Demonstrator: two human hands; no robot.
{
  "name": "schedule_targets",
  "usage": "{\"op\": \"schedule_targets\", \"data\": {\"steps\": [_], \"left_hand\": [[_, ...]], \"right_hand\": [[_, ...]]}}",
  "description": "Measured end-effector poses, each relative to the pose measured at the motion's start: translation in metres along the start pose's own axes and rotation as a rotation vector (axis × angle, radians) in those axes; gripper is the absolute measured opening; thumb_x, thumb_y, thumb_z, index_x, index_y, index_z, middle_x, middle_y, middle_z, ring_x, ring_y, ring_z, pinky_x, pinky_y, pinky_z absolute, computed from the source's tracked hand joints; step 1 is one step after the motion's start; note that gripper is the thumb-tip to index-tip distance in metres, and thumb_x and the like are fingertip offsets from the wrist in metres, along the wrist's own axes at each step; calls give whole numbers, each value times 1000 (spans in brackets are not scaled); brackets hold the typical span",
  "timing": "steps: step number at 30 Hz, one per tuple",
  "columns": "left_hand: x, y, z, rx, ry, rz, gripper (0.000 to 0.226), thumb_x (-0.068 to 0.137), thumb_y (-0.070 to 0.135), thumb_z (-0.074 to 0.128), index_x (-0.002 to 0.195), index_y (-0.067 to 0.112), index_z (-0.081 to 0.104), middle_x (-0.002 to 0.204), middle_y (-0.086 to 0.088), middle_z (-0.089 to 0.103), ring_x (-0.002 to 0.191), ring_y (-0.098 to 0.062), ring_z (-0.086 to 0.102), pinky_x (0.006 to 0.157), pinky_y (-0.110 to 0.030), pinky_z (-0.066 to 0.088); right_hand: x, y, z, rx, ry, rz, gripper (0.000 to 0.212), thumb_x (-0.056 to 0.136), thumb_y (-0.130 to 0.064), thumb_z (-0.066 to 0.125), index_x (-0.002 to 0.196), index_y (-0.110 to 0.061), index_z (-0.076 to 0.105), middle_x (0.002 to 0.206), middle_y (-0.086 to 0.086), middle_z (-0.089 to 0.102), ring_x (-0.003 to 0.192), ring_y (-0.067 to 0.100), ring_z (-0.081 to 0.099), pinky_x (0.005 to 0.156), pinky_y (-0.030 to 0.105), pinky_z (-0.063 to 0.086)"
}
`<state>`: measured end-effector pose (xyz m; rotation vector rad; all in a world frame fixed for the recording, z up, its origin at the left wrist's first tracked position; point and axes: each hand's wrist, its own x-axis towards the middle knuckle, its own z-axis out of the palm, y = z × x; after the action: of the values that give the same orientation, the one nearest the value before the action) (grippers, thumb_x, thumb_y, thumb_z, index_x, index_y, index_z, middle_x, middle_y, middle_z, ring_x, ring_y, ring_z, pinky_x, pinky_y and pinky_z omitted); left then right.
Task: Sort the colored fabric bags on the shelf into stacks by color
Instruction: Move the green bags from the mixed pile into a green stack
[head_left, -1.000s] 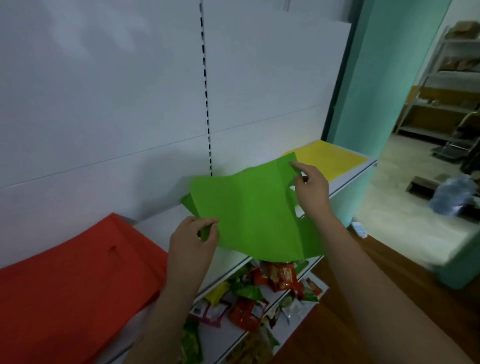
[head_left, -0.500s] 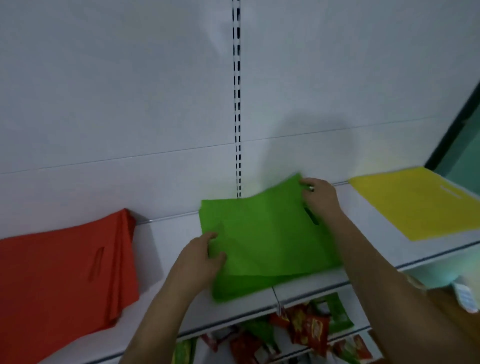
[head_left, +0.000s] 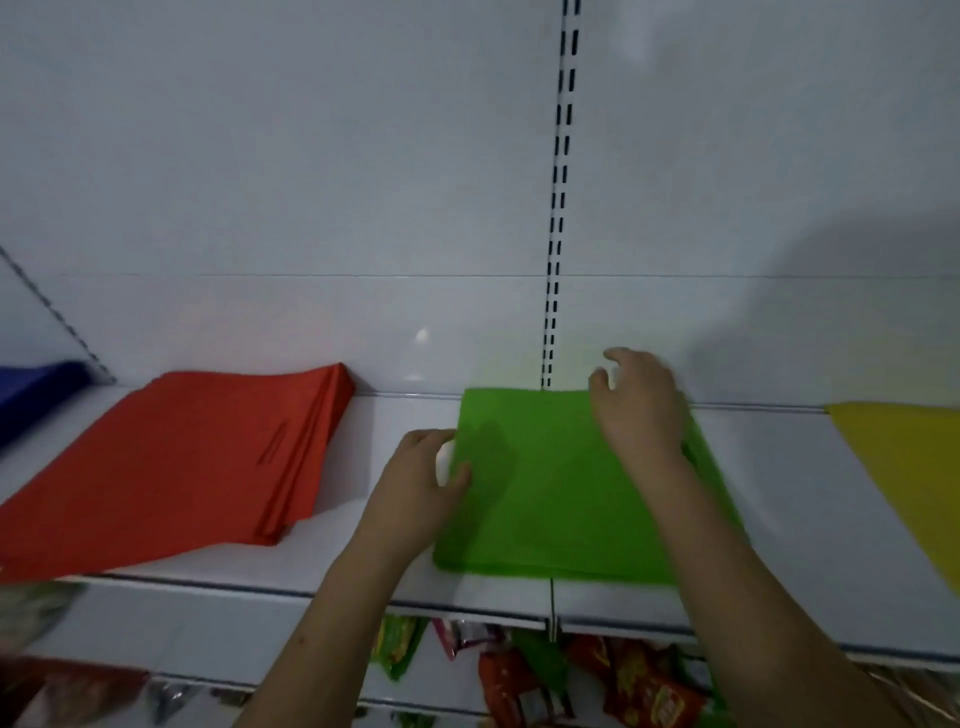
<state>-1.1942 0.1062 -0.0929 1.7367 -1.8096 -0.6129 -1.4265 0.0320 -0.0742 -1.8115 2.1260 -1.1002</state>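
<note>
A stack of green fabric bags (head_left: 561, 499) lies flat in the middle of the white shelf (head_left: 363, 566). My left hand (head_left: 421, 483) is at the stack's left edge, thumb touching the top bag and fingers loosely curved beside the edge. My right hand (head_left: 639, 405) hovers over the stack's far right part with fingers loosely bent and nothing in them. To the left lies a stack of red bags (head_left: 197, 457). A blue bag (head_left: 31, 395) shows at the far left. A yellow bag (head_left: 909, 467) lies at the right edge.
The white back wall with a slotted upright (head_left: 558, 208) rises right behind the bags. Bare shelf strips separate the green stack from the red and yellow ones. Colourful snack packets (head_left: 623, 680) fill the lower shelf under my arms.
The green bag that both hands held up now lies flat on the green stack. My right hand has let go and lifted; my left hand slid to the stack's left edge. The view swung left.
</note>
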Motion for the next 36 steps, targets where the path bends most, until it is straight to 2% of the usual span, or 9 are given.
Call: {"op": "schedule_targets", "data": {"steps": [3, 5, 8, 11, 15, 21, 26, 31, 36], "left_hand": [[-18, -8, -25, -68, 165, 65, 50, 96, 32, 60, 143, 20, 48, 139, 5, 51, 124, -8, 50, 104, -27, 43], [-31, -18, -50, -62, 261, 103, 52, 98, 34, 58, 146, 20, 44, 139, 10, 49, 125, -3, 47, 105, -22, 39], [-52, -43, -96, -25, 419, 84, 54, 99, 39, 53, 148, 22, 41, 137, 13, 48, 124, 0, 45, 101, -17, 36], [-80, -86, -141, 7, 533, 26, 56, 100, 50, 46, 150, 27, 37, 143, 12, 46, 131, -2, 41, 106, -23, 35], [-125, -159, -201, 5, 624, -61, 56, 99, 55, 43, 149, 30, 37, 146, 14, 43, 134, 0, 37, 111, -28, 35], [-187, -266, -288, 27, 703, -197, 56, 99, 57, 42, 149, 33, 36, 146, 18, 40, 132, 3, 34, 107, -21, 29], [-217, -342, -344, 15, 719, -286, 59, 97, 59, 44, 149, 32, 37, 150, 12, 40, 136, -3, 36, 113, -33, 36], [-223, -413, -393, 14, 748, -355, 57, 98, 57, 45, 149, 33, 36, 149, 15, 40, 135, 0, 34, 105, -20, 28], [-205, -497, -452, 41, 738, -376, 59, 98, 59, 41, 150, 32, 34, 149, 13, 38, 135, -4, 36, 111, -30, 35]], "right_hand": [[-12, -71, 21, 273, -26, -207, 35, 98, -27, 52, 128, -12, 62, 126, 8, 63, 117, 25, 56, 98, 34, 44], [-23, -119, 37, 361, -68, -284, 36, 99, -31, 53, 130, -14, 61, 129, 6, 62, 120, 22, 54, 102, 30, 40], [-42, -188, 62, 408, -152, -366, 44, 99, -36, 53, 136, -13, 56, 138, 6, 57, 130, 23, 48, 107, 26, 31], [-69, -258, 95, 432, -228, -437, 51, 99, -42, 50, 141, -13, 50, 144, 6, 51, 135, 24, 43, 112, 30, 28], [-121, -352, 145, 457, -301, -515, 54, 99, -44, 48, 144, -13, 47, 148, 7, 47, 137, 27, 39, 113, 35, 28], [-206, -484, 216, 479, -419, -597, 58, 100, -47, 44, 148, -14, 41, 152, 7, 41, 140, 28, 34, 112, 40, 30], [-255, -563, 268, 473, -493, -625, 61, 100, -51, 41, 149, -14, 38, 153, 7, 38, 141, 27, 32, 115, 44, 31], [-275, -635, 326, 457, -516, -651, 61, 101, -51, 41, 150, -14, 38, 152, 8, 39, 139, 29, 33, 114, 45, 32], [-276, -707, 402, 471, -504, -659, 61, 101, -50, 40, 149, -12, 38, 152, 11, 39, 138, 32, 33, 113, 44, 31]]}}
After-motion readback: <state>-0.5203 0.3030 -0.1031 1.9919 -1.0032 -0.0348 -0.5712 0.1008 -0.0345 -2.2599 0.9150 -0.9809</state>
